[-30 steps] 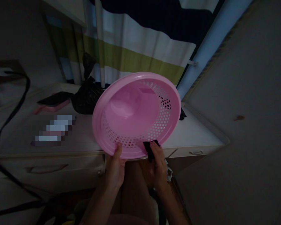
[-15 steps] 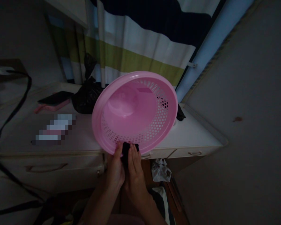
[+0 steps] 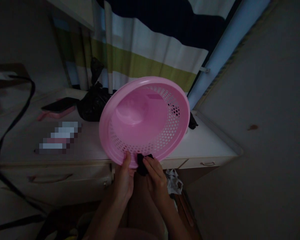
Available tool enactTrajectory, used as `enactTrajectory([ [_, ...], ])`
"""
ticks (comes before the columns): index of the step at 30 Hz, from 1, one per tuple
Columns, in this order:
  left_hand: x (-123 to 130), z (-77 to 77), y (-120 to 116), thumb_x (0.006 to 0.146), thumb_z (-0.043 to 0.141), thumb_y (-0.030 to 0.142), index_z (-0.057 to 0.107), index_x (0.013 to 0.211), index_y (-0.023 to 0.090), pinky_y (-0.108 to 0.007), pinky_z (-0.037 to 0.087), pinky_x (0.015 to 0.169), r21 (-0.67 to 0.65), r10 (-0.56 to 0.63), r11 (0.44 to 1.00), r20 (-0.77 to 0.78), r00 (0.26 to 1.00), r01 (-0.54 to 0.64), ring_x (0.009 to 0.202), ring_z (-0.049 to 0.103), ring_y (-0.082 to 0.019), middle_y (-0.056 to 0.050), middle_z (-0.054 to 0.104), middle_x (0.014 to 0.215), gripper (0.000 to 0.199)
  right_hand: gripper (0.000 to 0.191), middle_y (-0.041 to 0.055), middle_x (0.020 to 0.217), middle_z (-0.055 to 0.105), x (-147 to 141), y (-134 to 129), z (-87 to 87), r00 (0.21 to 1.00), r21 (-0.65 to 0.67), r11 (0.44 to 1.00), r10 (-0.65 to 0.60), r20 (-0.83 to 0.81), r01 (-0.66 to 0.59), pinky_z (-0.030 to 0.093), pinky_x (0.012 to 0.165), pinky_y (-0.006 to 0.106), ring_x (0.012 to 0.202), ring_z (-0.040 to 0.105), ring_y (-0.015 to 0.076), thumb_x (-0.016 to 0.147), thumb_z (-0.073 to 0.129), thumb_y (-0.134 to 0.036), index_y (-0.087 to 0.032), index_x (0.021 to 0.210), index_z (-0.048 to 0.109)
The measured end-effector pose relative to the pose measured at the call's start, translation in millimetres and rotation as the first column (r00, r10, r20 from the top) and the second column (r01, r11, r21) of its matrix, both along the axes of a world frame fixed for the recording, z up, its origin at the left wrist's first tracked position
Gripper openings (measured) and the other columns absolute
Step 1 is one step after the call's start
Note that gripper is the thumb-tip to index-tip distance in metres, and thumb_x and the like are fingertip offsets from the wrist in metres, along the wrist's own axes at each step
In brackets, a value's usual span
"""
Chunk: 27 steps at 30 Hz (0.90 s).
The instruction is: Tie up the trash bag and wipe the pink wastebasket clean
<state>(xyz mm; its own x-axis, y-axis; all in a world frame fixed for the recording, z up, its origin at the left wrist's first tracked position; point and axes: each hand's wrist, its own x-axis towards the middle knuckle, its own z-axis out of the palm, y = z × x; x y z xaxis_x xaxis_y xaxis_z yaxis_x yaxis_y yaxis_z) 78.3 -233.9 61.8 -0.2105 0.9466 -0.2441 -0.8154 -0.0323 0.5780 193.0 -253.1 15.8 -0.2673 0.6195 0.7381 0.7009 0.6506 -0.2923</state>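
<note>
A pink plastic basket [image 3: 142,130] with a perforated side is tilted, its open mouth toward me, over the edge of the white counter. My left hand [image 3: 125,178] grips its near rim, the thumb over the inside edge. A small black cloth [image 3: 142,165] is pressed against the rim by my right hand [image 3: 156,176], just right of the left hand. The cloth hangs partly below the rim.
On the white counter [image 3: 207,143] are a black plastic bag [image 3: 92,103], a phone on a pink item [image 3: 60,106] and a blurred-out object [image 3: 58,136]. A striped curtain [image 3: 160,60] hangs behind. Below sits a clear plastic bag [image 3: 174,182].
My right hand has moved to the right along the rim with the black cloth, away from my left hand. The basket and left hand are almost unmoved.
</note>
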Motion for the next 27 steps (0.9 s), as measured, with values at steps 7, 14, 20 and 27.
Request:
enactTrajectory([
  [7, -3, -3.0, -2, 0.066, 0.068, 0.036, 0.061, 0.092, 0.015, -0.027, 0.048, 0.084, -0.041, -0.008, 0.999, -0.055, 0.998, 0.006, 0.084, 0.063, -0.014, -0.002, 0.066, 0.089, 0.034, 0.054, 0.0066, 0.127, 0.052, -40, 3, 10.5, 0.987, -0.049, 0.993, 0.105, -0.123, -0.112, 0.041, 0.099, 0.039, 0.118, 0.046, 0.0173, 0.083, 0.045, -0.011, -0.023, 0.135, 0.033],
  [14, -12, 2.1, 1, 0.073, 0.062, 0.036, 0.057, 0.108, 0.020, -0.032, 0.048, 0.086, 0.011, 0.004, 1.000, -0.007, 1.000, -0.004, 0.094, 0.061, -0.017, -0.005, 0.063, 0.108, 0.039, 0.051, 0.0075, 0.122, 0.056, 12, 8, 5.3, 0.998, 0.036, 0.999, 0.039, 0.047, -0.040, 0.039, 0.099, 0.043, 0.117, 0.047, 0.0168, 0.084, 0.037, -0.006, -0.023, 0.132, 0.037],
  [20, -10, 3.1, 2, 0.073, 0.063, 0.034, 0.054, 0.114, 0.025, -0.030, 0.045, 0.090, -0.018, 0.034, 0.999, -0.058, 0.998, -0.035, 0.109, 0.053, -0.018, -0.004, 0.054, 0.125, 0.043, 0.048, 0.0077, 0.119, 0.058, 55, 17, 2.8, 0.986, 0.061, 0.998, 0.024, 0.165, -0.034, 0.037, 0.099, 0.044, 0.117, 0.048, 0.0169, 0.085, 0.036, -0.007, -0.022, 0.130, 0.041],
  [27, -9, 0.9, -1, 0.067, 0.068, 0.035, 0.059, 0.100, 0.016, -0.030, 0.047, 0.085, -0.012, -0.005, 1.000, -0.054, 0.999, 0.005, 0.095, 0.060, -0.017, -0.005, 0.065, 0.097, 0.039, 0.047, 0.0076, 0.118, 0.058, -14, 8, 14.4, 0.988, -0.010, 0.988, 0.153, -0.002, -0.153, 0.043, 0.096, 0.039, 0.113, 0.050, 0.0160, 0.085, 0.041, -0.011, -0.021, 0.131, 0.040],
])
